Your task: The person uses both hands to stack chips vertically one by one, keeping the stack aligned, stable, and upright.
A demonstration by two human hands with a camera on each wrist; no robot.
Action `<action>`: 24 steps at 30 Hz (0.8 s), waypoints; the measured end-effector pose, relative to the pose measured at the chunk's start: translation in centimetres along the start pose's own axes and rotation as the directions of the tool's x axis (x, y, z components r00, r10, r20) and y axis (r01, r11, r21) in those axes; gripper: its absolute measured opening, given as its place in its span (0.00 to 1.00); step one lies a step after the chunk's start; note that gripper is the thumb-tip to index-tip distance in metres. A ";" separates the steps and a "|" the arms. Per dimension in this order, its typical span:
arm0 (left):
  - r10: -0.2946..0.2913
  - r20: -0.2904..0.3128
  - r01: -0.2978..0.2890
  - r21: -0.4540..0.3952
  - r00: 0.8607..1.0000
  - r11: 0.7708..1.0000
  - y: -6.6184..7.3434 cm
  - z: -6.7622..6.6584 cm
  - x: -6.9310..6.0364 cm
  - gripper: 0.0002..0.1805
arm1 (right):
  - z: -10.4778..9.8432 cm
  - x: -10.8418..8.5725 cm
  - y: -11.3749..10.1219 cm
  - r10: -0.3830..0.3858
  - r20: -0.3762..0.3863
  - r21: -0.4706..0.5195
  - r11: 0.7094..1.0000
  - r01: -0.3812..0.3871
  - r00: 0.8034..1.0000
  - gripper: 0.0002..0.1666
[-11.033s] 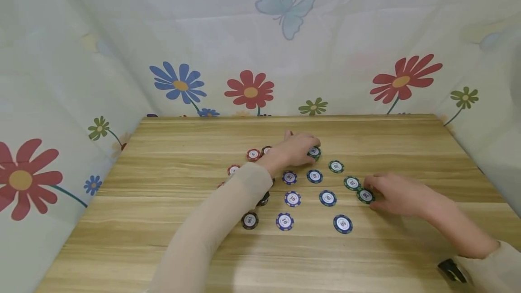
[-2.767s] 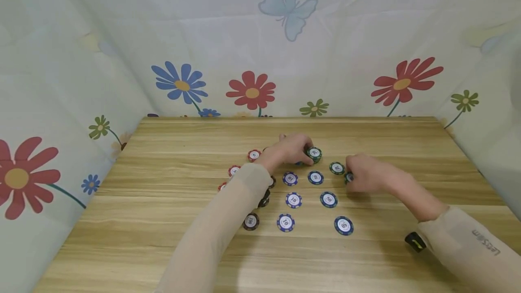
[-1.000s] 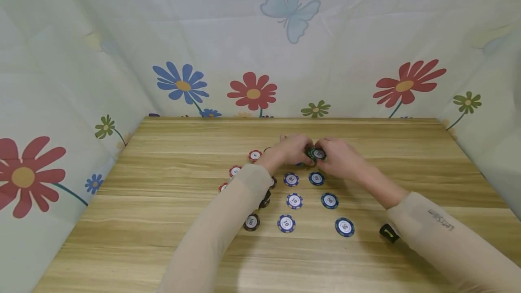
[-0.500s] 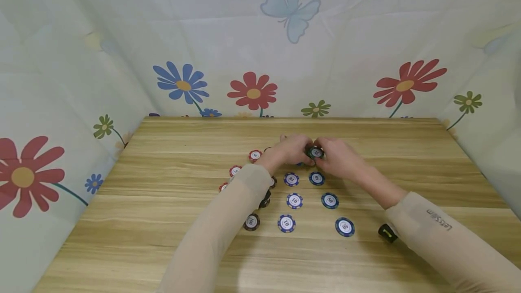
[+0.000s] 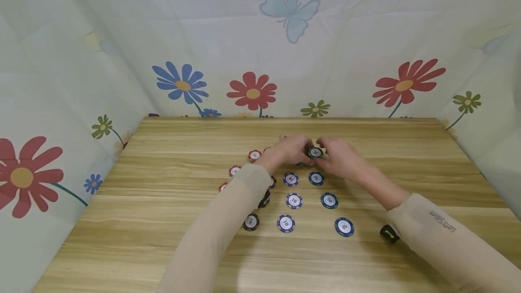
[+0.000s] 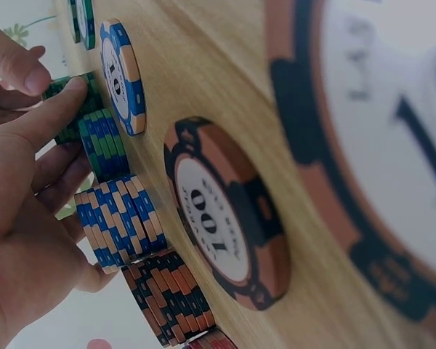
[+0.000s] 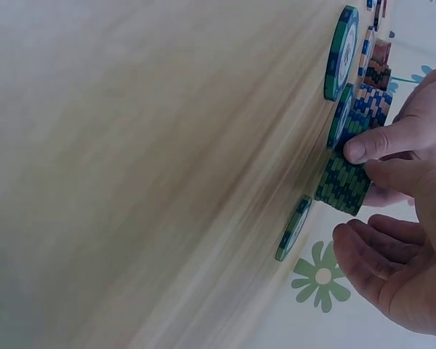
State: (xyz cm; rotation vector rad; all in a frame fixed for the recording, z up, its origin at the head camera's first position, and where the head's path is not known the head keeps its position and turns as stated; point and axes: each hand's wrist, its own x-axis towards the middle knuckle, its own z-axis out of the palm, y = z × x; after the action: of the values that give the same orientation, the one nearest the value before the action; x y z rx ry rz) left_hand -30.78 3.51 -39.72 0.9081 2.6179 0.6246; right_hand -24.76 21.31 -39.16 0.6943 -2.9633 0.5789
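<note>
In the head view my left hand grips a green chip stack from the left, its thumb against the stack's side in the right wrist view. My right hand is at the stack's right; in the right wrist view its thumb touches the top edge of the stack, its other fingers loosely bent and apart from it. One green chip lies beside the stack. Under my left hand, in the left wrist view, stand a blue-green stack, a blue-orange stack and a black-brown stack.
Flat on the wooden table nearer me lie several blue-rimmed chips, some marked 50, and a brown chip. Red chips lie left, partly under my left sleeve. A patterned cloth rises behind.
My right hand has come left from the loose green chips to the stack. Since half a second ago its fingers have parted slightly. My left hand has stayed at the stack.
</note>
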 end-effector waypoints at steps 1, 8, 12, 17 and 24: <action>-0.002 -0.001 0.002 0.000 1.000 1.000 0.0 0.0 0.0 0.19 | -0.1 -0.1 0.1 0.009 0.005 0.001 1.000 -0.010 1.000 0.30; -0.004 -0.002 0.005 0.021 1.000 1.000 0.0 0.2 0.0 0.20 | -0.7 -1.1 0.8 0.071 0.039 -0.022 0.997 -0.070 0.997 0.29; -0.009 -0.004 0.009 0.021 1.000 1.000 -0.2 0.3 0.1 0.20 | -1.3 -1.7 1.3 0.069 0.066 -0.060 0.996 -0.065 0.995 0.25; -0.019 -0.005 0.019 0.012 1.000 1.000 -0.2 0.4 0.2 0.21 | -2.1 -2.3 2.0 0.088 0.140 -0.083 0.994 -0.077 0.986 0.22; -0.015 -0.010 0.015 0.020 1.000 1.000 -0.2 0.6 0.2 0.20 | -2.3 -3.1 2.8 0.134 0.254 -0.087 0.989 -0.116 0.958 0.23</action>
State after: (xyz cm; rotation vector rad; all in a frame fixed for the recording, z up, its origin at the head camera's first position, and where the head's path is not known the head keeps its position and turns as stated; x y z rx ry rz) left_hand -30.85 3.67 -40.36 0.8924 2.6417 0.6011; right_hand -23.32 25.78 -38.41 0.6241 -3.2724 0.4142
